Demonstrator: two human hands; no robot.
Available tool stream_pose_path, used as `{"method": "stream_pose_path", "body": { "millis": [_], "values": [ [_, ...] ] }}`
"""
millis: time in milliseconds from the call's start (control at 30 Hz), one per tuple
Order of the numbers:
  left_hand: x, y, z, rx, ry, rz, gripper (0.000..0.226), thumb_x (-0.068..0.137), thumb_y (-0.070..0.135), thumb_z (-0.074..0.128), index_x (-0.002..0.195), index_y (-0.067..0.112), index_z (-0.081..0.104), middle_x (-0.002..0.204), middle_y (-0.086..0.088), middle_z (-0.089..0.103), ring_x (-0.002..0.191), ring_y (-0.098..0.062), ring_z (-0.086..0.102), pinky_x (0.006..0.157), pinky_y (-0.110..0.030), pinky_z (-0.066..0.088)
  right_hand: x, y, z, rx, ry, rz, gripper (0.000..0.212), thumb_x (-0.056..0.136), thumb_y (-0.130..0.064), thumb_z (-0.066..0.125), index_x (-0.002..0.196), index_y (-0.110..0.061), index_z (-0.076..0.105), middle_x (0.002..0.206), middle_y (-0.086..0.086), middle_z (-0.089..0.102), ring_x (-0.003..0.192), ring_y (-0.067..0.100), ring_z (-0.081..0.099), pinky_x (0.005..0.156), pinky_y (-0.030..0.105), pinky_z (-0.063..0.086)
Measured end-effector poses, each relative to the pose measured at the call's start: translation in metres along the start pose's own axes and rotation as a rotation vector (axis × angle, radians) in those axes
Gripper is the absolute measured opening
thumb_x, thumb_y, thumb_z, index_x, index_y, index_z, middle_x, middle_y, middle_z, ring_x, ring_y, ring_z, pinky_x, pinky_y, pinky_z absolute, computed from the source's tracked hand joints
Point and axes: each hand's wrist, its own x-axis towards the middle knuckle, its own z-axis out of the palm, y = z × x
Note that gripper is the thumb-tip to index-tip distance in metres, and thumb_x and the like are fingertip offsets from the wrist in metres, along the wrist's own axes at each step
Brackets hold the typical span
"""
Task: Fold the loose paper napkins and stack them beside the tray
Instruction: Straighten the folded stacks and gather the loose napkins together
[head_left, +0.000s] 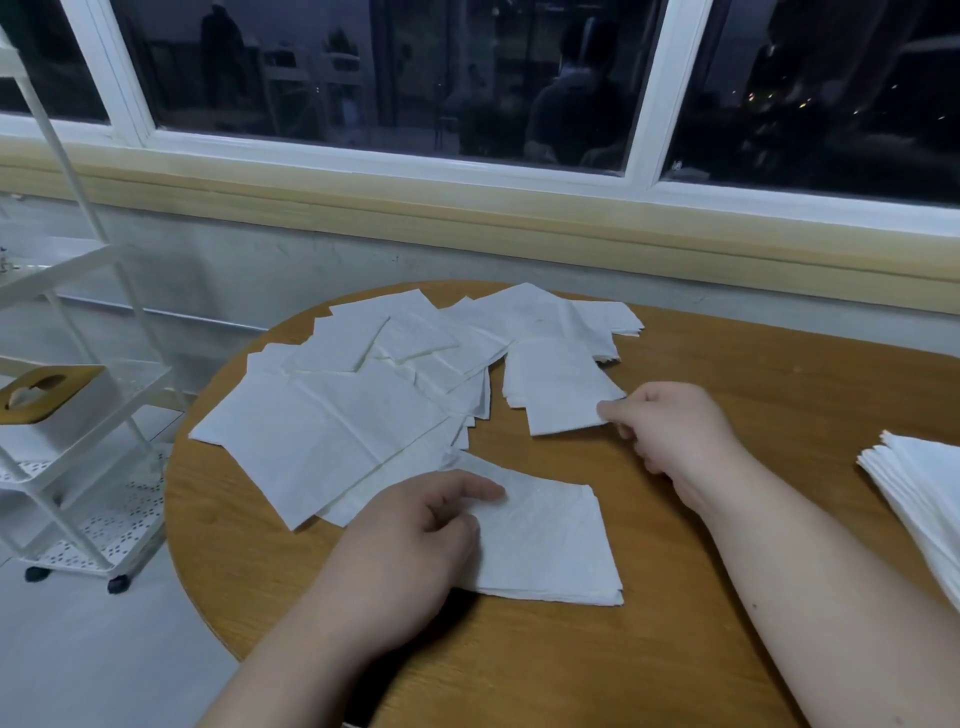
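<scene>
Right hand pinches the corner of a napkin at 12 o'clock on the table. Left hand rests on the folded napkin at 6 o'clock with its index finger straight. Loose pile is at 10 o'clock.

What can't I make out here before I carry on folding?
Head view only:
1. Tray: not in frame, so "beside it" cannot be checked.
2. Right-edge stack: cut off by the frame edge.
3. Near napkin: its left part lies under the left hand, whose thumb is hidden, so pinching or pressing is unclear.
4. Loose pile: overlapping sheets hide the count.
5. Middle napkin: pinched by the right hand; the sheets beneath blur together.
</scene>
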Motion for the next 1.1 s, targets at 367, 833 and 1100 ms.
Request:
{"method": "stream_pose_path", "body": {
  "millis": [367, 833, 1100],
  "values": [
    [-0.007, 0.01, 0.005, 0.064, 0.018, 0.006, 0.039, 0.09, 0.011, 0.054, 0.094, 0.045, 0.072, 0.059, 0.002, 0.056, 0.05, -0.007, 0.048, 0.05, -0.016, 0.038, -0.07, 0.038, -0.071, -0.082, -0.007, 0.112, 0.013, 0.085, -0.019, 0.064, 0.083, -0.007, 0.068, 0.059, 0.01, 0.064, 0.053, 0.022, 0.051, 0.055, 0.036, 0.041],
    [-0.006, 0.011, 0.013, 0.028, -0.008, 0.007, 0.038, 0.09, 0.013, 0.058, 0.098, 0.047, 0.072, 0.049, 0.013, 0.045, 0.047, -0.004, 0.043, 0.053, -0.023, 0.035, -0.057, 0.048, -0.057, -0.322, 0.192, -0.1, 0.034, 0.09, -0.01, 0.052, 0.113, -0.03, 0.068, 0.119, -0.007, 0.067, 0.068, 0.006, 0.057, 0.054, 0.024, 0.041],
    [-0.004, 0.006, 0.01, 0.01, -0.025, 0.051, 0.02, 0.093, 0.043, 0.061, 0.108, 0.054, 0.068, 0.109, 0.029, 0.066, 0.102, 0.012, 0.057, 0.086, -0.017, 0.04, -0.059, 0.049, -0.052, 0.033, 0.261, -0.18, 0.025, 0.095, -0.007, 0.061, 0.085, -0.027, 0.073, 0.084, -0.014, 0.069, 0.076, 0.022, 0.064, 0.06, 0.032, 0.047]
  ]
}}
